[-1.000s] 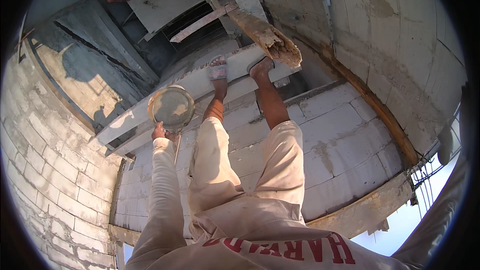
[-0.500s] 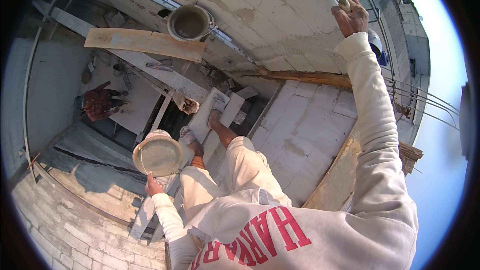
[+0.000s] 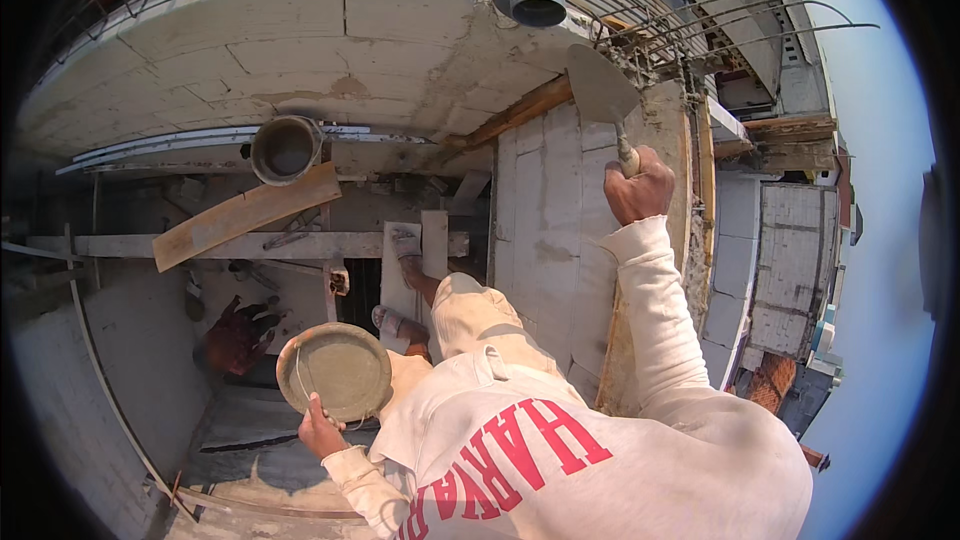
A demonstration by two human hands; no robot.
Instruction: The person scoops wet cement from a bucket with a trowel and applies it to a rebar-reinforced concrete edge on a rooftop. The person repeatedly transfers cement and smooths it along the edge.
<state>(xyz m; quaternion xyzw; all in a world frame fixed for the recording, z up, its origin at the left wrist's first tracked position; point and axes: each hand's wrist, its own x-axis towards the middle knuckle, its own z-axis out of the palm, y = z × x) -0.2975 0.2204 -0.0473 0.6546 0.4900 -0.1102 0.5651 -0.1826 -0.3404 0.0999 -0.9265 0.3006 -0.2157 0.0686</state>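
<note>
Mortaring in hand | right hand [image 3: 638,192] clenched on grey steel trowel [image 3: 601,95], raised at pale block wall [image 3: 548,230] | left hand [image 3: 320,430] gripping round mortar-caked pan [image 3: 335,370] | next judged: steady blade placement needed

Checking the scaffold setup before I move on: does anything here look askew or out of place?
Yes: the loose wooden board lies tilted across the platform beside the bucket, not lined up with the planks underfoot.

bright hazy daylight, sharp focus, heavy fisheye bending at edges.
</note>
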